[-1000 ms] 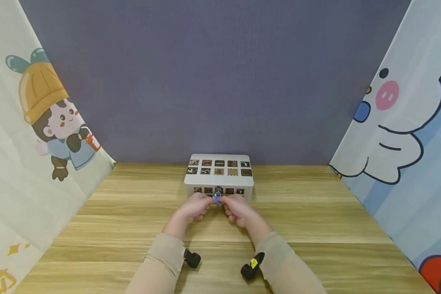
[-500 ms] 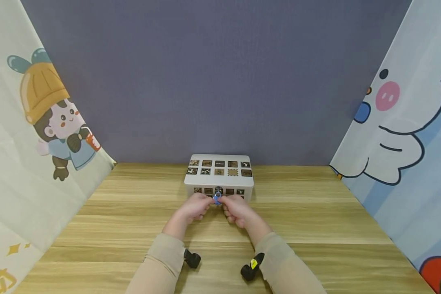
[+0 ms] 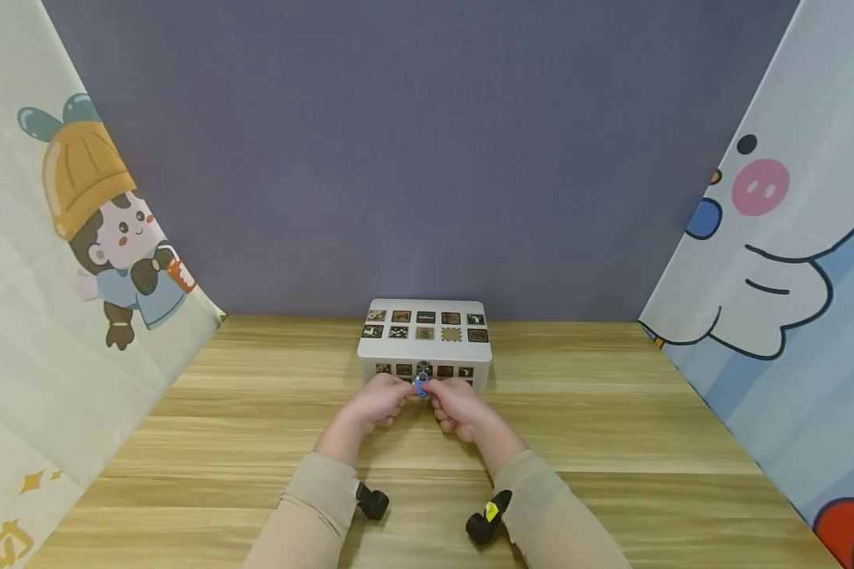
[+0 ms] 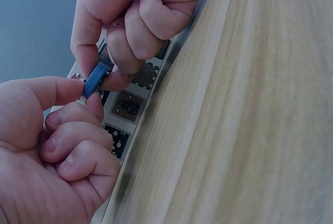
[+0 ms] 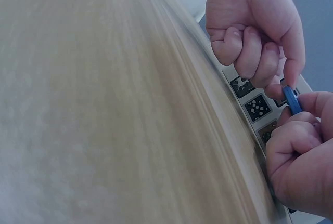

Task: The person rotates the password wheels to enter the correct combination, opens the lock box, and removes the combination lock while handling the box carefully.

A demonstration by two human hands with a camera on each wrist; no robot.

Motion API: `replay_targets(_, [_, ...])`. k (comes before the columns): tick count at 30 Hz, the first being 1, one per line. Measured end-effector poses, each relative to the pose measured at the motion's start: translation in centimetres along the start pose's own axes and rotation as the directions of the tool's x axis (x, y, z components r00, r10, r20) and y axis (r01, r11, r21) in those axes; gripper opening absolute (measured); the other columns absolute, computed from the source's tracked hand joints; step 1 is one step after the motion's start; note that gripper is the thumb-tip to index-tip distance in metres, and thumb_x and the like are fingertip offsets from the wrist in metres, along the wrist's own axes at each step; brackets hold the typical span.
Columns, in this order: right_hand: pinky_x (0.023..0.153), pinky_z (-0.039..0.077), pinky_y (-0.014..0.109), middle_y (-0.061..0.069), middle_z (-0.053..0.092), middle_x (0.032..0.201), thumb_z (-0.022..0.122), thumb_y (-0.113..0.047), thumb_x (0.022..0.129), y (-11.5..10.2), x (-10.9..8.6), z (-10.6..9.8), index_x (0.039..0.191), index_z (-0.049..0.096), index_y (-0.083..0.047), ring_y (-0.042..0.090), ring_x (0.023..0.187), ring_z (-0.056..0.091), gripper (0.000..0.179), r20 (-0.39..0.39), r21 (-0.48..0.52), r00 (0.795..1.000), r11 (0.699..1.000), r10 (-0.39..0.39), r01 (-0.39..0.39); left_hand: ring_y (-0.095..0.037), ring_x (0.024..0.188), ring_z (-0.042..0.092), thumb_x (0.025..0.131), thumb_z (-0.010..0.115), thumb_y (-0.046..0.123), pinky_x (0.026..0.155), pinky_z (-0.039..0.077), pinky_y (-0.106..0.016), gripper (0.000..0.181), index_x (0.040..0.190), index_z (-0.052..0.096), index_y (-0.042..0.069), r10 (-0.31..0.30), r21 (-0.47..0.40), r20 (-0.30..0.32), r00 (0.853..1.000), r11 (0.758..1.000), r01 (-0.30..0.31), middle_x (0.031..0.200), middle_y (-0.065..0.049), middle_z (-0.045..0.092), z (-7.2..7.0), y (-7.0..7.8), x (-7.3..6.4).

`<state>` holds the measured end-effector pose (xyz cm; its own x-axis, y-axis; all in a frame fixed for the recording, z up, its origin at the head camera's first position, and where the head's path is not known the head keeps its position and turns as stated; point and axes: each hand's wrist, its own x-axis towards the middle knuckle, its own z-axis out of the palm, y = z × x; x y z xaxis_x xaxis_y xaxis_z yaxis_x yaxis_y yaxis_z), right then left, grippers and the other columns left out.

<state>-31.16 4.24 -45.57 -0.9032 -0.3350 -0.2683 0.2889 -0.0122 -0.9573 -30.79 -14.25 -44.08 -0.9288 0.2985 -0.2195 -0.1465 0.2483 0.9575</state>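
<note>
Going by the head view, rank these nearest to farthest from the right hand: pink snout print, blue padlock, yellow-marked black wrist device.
1. Blue padlock: pinched by the right hand.
2. Yellow-marked black wrist device: beside the right cuff.
3. Pink snout print: far right, on the side sheet.

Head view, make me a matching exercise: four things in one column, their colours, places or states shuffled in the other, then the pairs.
1. padlock
2. box
3. left sleeve
4. tabletop

A. beige
B. wood-grained, under everything
C. pinched by left hand and right hand
D. white, closed, decorated with small pictures

Pairs: 1-C, 2-D, 3-A, 4-B
</note>
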Motion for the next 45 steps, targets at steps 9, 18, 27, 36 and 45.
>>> replay_targets(9, [0.038, 0.022, 0.019, -0.007, 0.037, 0.055, 0.059, -0.025, 0.098, -0.3, -0.5, 0.1, 0.095, 0.062, 0.001, 0.005, 0.043, 0.026, 0.026, -0.007, -0.013, 1.0, 1.0, 0.012, -0.012, -0.006, 0.046, 0.028, 0.099, 0.059, 0.019, 0.042, 0.025, -0.019, 0.03, 0.106, 0.068, -0.008, -0.002, 0.009, -0.02, 1.0, 1.0, 0.002, 0.057, 0.008, 0.036, 0.1, 0.2, -0.4])
replay_targets(18, [0.039, 0.023, 0.019, -0.007, 0.038, 0.057, 0.062, -0.026, 0.096, -0.4, -0.6, -0.1, 0.091, 0.062, -0.004, 0.005, 0.044, 0.027, 0.023, -0.024, 0.005, 1.0, 1.0, 0.019, -0.018, -0.006, 0.044, 0.027, 0.098, 0.059, 0.018, 0.041, 0.025, -0.019, 0.029, 0.105, 0.068, -0.008, 0.0, 0.008, -0.037, 0.999, 1.0, 0.001, 0.055, 0.008, 0.034, 0.4, 0.5, -0.8])
replay_targets(27, [0.04, 0.021, 0.019, -0.008, 0.035, 0.057, 0.063, -0.029, 0.097, -0.4, -0.4, -0.8, 0.085, 0.063, -0.008, 0.005, 0.045, 0.025, 0.025, -0.039, 0.064, 0.998, 0.997, 0.042, -0.039, -0.006, 0.046, 0.028, 0.099, 0.059, 0.02, 0.042, 0.026, -0.019, 0.03, 0.107, 0.069, -0.008, -0.013, 0.023, -0.058, 0.998, 1.0, 0.014, 0.056, 0.009, 0.035, 0.5, 0.7, -1.0])
replay_targets(36, [0.04, 0.02, 0.018, -0.009, 0.034, 0.057, 0.061, -0.03, 0.099, -0.7, -0.6, -1.7, 0.096, 0.067, -0.005, 0.004, 0.045, 0.024, 0.026, -0.025, 0.097, 0.998, 0.994, 0.051, -0.049, -0.006, 0.045, 0.027, 0.099, 0.06, 0.02, 0.041, 0.026, -0.019, 0.03, 0.107, 0.069, -0.008, -0.005, 0.033, -0.061, 0.998, 0.999, 0.007, 0.056, 0.009, 0.034, 0.5, 0.7, -1.0])
replay_targets(45, [0.04, 0.02, 0.017, -0.011, 0.035, 0.056, 0.061, -0.031, 0.099, -0.7, -0.7, -2.1, 0.112, 0.067, 0.0, 0.003, 0.046, 0.025, 0.034, -0.035, 0.108, 0.998, 0.993, 0.054, -0.05, -0.006, 0.046, 0.028, 0.098, 0.061, 0.02, 0.041, 0.026, -0.019, 0.029, 0.102, 0.068, -0.008, -0.012, 0.027, -0.061, 0.998, 1.0, 0.014, 0.056, 0.008, 0.034, 0.6, 0.6, -0.9])
